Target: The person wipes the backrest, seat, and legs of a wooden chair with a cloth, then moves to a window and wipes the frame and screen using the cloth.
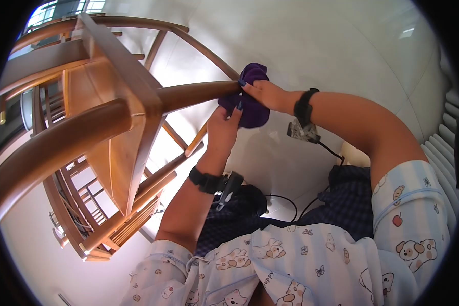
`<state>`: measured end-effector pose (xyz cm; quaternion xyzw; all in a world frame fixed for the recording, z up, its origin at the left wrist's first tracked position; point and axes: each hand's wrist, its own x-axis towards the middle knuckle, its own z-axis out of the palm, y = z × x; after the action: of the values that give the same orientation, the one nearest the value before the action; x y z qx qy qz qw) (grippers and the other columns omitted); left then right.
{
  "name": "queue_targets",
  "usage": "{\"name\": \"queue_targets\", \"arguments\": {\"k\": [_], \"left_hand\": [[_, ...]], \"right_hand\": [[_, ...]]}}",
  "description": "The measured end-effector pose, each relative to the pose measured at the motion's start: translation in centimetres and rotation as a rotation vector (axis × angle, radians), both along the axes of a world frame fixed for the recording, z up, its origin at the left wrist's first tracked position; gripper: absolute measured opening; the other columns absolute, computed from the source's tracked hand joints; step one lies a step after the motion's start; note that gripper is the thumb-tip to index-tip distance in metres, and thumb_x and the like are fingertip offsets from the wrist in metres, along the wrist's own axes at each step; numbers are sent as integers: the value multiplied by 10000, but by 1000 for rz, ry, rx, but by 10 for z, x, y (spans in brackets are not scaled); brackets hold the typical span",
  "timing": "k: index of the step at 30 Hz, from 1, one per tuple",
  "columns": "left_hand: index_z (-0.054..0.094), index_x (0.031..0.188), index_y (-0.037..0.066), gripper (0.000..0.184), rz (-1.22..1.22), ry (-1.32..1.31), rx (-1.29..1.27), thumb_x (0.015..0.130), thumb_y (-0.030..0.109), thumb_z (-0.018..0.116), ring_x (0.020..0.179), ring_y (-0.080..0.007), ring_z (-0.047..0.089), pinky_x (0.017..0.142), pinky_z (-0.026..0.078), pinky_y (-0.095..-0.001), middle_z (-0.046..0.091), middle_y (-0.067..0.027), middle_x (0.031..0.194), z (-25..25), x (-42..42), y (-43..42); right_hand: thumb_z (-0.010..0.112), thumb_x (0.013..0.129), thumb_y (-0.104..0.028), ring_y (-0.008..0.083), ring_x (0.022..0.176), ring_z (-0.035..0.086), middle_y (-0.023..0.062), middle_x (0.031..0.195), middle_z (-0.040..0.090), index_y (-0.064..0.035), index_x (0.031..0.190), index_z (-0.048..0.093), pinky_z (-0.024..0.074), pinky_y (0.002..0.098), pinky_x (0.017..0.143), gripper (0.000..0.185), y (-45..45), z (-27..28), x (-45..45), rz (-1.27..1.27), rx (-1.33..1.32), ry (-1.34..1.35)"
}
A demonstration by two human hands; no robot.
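A wooden chair (117,127) lies tipped over at my left, with one of its legs (199,96) pointing towards my hands. A dark purple cloth (254,113) is bunched around the end of that leg and hides its tip. My right hand (270,96) grips the cloth from the right, its thumb at the leg's end. From below, my left hand (223,126) pinches the cloth's lower left part, thumb on top. The fingers behind the cloth are hidden in both cases.
More wooden furniture with slats (92,204) stands at the left behind the chair. Pale glossy floor tiles (341,46) spread ahead. A ribbed white surface (446,137) borders the right side. Black straps with attached devices circle both wrists, and thin cables (290,199) hang near my legs.
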<state>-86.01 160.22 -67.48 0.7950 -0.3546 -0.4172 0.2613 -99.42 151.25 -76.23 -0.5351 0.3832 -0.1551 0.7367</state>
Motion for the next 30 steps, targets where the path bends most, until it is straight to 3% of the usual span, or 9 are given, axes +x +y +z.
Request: {"name": "queue_targets", "arguments": {"k": [3, 6, 10, 11, 18, 21, 26, 29, 30], "left_hand": [[609, 884, -26, 195, -173, -94, 87, 903, 164, 569, 555, -176, 591, 530, 452, -273, 621, -104, 674, 67, -7, -3], [587, 822, -11, 155, -549, -272, -120, 893, 126, 583, 511, -284, 555, 497, 433, -324, 555, -152, 622, 126, -8, 8], [610, 889, -29, 97, -889, -474, -365, 801, 6, 634, 589, -320, 602, 562, 477, -337, 594, -164, 684, 204, -14, 29], [615, 987, -36, 238, -705, -406, -479, 925, 184, 549, 568, -126, 584, 493, 446, -240, 640, -59, 742, 204, -7, 42], [548, 1107, -72, 299, 176, -284, -963, 957, 183, 501, 815, -171, 597, 734, 467, -272, 617, -106, 946, 218, 38, 55], [510, 1213, -28, 341, 276, 216, -967, 977, 214, 465, 1030, -241, 589, 884, 479, -361, 600, -103, 1111, 234, 62, 48], [250, 1392, -9, 539, -74, -116, -824, 952, 184, 494, 1276, -248, 382, 1070, 308, -393, 350, -149, 1395, 237, 37, 6], [213, 1408, 0, 864, -179, 97, -875, 859, 590, 525, 1208, -265, 478, 1015, 406, -396, 427, -151, 1338, 221, 22, -5], [204, 1414, 2, 720, -152, 206, -759, 886, 256, 621, 1261, -211, 394, 1068, 305, -361, 366, -133, 1380, 234, 21, -8]], "right_hand": [[443, 972, -419, 81, 611, 422, -16, 638, 472, -34, 777, 533, 388, 268, 558, 441, 2, 37, 1, -21, -44, -242], [469, 941, -417, 277, 737, 608, 168, 779, 625, 0, 832, 615, 476, 331, 683, 455, -13, 113, -16, 68, -311, -127], [540, 908, -346, 308, 731, 598, 161, 761, 616, -10, 850, 603, 475, 371, 681, 347, -17, 180, -28, -235, -458, -481], [571, 888, -324, 315, 732, 598, 156, 763, 615, -15, 857, 600, 476, 388, 684, 312, -19, 195, -24, -304, -517, -644], [665, 779, -405, 336, 844, 574, 147, 893, 613, -14, 914, 595, 436, 447, 812, 419, -49, 245, 4, -397, -1438, -482], [682, 746, -458, 399, 1083, 475, 215, 1138, 522, 19, 1099, 528, 326, 522, 975, 613, -43, 244, 0, -406, -1527, -314], [716, 695, -462, 447, 1075, 485, 299, 1129, 510, 94, 1151, 463, 336, 514, 991, 763, -25, 248, 5, -199, -1355, -393], [755, 669, -422, 477, 1181, 403, 306, 1283, 407, 51, 1294, 371, 314, 495, 1028, 873, -25, 257, 11, 2, -1181, -393], [757, 664, -409, 470, 1167, 416, 297, 1266, 426, 44, 1287, 384, 325, 492, 1019, 855, -29, 258, 12, 19, -1182, -373]]}}
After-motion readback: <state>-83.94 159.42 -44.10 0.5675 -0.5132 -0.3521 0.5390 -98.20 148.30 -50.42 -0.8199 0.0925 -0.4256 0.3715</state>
